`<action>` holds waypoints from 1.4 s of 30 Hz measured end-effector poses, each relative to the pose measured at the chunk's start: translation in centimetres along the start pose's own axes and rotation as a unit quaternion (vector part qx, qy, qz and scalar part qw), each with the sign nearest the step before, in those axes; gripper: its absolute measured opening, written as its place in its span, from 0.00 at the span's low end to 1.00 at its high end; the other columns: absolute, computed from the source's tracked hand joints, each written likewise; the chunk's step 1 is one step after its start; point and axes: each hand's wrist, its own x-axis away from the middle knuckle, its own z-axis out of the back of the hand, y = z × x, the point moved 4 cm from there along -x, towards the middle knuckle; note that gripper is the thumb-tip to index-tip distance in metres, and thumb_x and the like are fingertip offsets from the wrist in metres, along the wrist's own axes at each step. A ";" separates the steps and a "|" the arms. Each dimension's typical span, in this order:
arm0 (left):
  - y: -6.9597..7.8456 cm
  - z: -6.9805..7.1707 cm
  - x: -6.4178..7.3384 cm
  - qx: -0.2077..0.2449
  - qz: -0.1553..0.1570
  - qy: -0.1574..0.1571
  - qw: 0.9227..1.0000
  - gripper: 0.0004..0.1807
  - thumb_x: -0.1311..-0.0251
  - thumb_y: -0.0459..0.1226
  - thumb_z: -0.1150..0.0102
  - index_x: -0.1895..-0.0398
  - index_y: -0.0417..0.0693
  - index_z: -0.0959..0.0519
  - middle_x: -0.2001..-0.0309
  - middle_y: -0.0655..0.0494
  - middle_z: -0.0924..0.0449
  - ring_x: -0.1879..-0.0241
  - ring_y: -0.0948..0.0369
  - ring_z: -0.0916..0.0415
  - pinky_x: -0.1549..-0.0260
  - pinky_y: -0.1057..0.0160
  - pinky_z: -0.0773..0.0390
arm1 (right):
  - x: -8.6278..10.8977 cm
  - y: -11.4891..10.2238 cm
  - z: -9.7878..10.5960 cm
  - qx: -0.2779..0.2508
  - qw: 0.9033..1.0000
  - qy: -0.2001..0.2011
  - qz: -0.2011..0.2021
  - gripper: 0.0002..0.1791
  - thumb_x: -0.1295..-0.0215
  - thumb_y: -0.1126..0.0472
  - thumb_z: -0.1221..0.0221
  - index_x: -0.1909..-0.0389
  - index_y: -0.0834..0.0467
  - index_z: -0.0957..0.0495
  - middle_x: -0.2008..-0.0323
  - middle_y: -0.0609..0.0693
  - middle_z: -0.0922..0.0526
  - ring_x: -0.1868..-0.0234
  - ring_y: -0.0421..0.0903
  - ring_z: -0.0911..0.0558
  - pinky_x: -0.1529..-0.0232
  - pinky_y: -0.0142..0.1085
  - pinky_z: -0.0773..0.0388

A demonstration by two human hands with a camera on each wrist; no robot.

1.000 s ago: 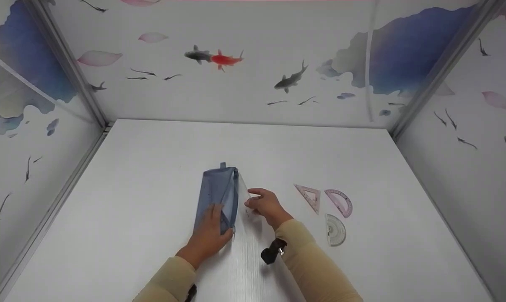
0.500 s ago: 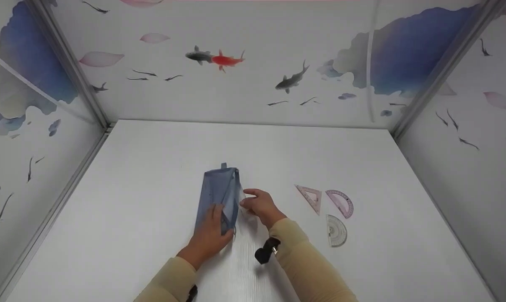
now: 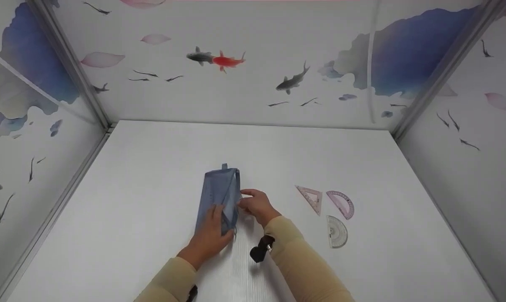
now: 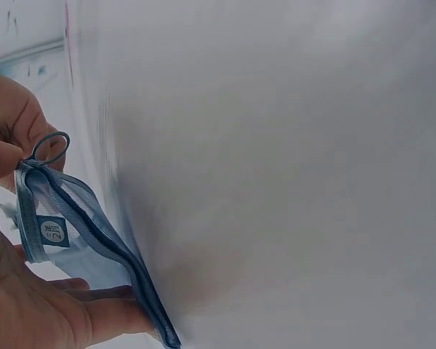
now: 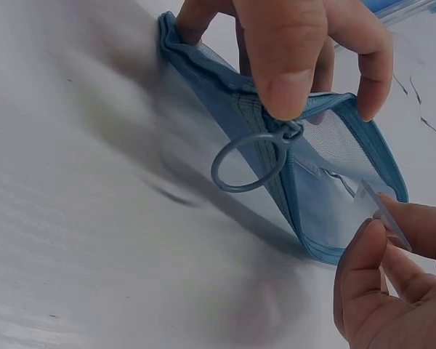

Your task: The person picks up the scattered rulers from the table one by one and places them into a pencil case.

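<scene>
A blue mesh zip pencil case (image 3: 213, 184) lies lengthwise before me, its zipped side parted. My left hand (image 3: 211, 237) grips its near end. The thumb presses at the zip corner, and the fingers spread over the mesh, holding the mouth apart. From that corner hangs a ring-shaped zip pull (image 5: 216, 171). My right hand (image 3: 259, 206), at the case's right side, pinches a clear flat plastic piece (image 5: 384, 216) between thumb and fingers. One corner of the piece shows at the case's mouth in the right wrist view; its far part is hidden by the case.
Right of my hands, a pink set square (image 3: 313, 200), a pink protractor (image 3: 341, 204) and a clear protractor (image 3: 337, 232) lie flat on the white table (image 3: 152, 155). Patterned panels (image 3: 244, 92) with painted fish enclose the table at the back and both sides.
My right hand has moved left to the case, taking the clear plastic piece into its mouth, so less of the piece shows. My left hand keeps its grip in place.
</scene>
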 end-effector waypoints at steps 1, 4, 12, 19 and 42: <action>0.0 0.0 0.0 0.000 -0.001 0.001 1.000 0.39 0.38 0.44 0.44 0.29 0.39 0.49 0.30 0.31 0.51 0.33 0.39 0.44 0.40 0.42 0.35 | 0.0 0.0 0.0 0.002 1.000 0.001 -0.002 0.28 0.45 0.71 0.42 0.39 0.66 0.28 0.60 0.56 0.18 0.69 0.42 0.25 0.66 0.32 0.26; -0.1 -0.1 0.0 -0.004 0.000 0.003 1.000 0.39 0.38 0.44 0.44 0.29 0.38 0.49 0.30 0.32 0.50 0.33 0.39 0.43 0.41 0.42 0.34 | -0.1 -0.1 -0.2 0.008 1.000 -0.001 -0.006 0.28 0.44 0.71 0.42 0.39 0.66 0.28 0.55 0.59 0.18 0.66 0.43 0.24 0.64 0.33 0.25; -0.1 0.1 -0.1 0.010 0.017 -0.013 1.000 0.40 0.37 0.44 0.44 0.28 0.38 0.50 0.29 0.32 0.52 0.31 0.39 0.47 0.38 0.42 0.38 | -0.4 -0.7 -0.8 0.008 1.000 -0.010 -0.011 0.26 0.40 0.70 0.41 0.39 0.65 0.28 0.58 0.57 0.17 0.69 0.40 0.24 0.64 0.32 0.25; 0.2 0.3 -0.1 0.014 0.026 -0.024 0.999 0.41 0.37 0.44 0.44 0.28 0.37 0.51 0.28 0.32 0.53 0.30 0.39 0.48 0.37 0.42 0.39 | -0.4 -0.6 -1.2 -0.007 1.000 -0.012 -0.016 0.23 0.39 0.70 0.40 0.41 0.66 0.26 0.60 0.55 0.16 0.65 0.41 0.20 0.60 0.34 0.23; 0.1 0.3 0.0 0.013 0.016 -0.016 1.000 0.41 0.37 0.43 0.44 0.29 0.34 0.50 0.29 0.32 0.52 0.32 0.40 0.44 0.38 0.43 0.37 | -0.3 -0.5 -2.2 -0.018 0.999 -0.042 -0.022 0.21 0.38 0.71 0.43 0.43 0.70 0.25 0.47 0.63 0.21 0.51 0.51 0.18 0.48 0.41 0.23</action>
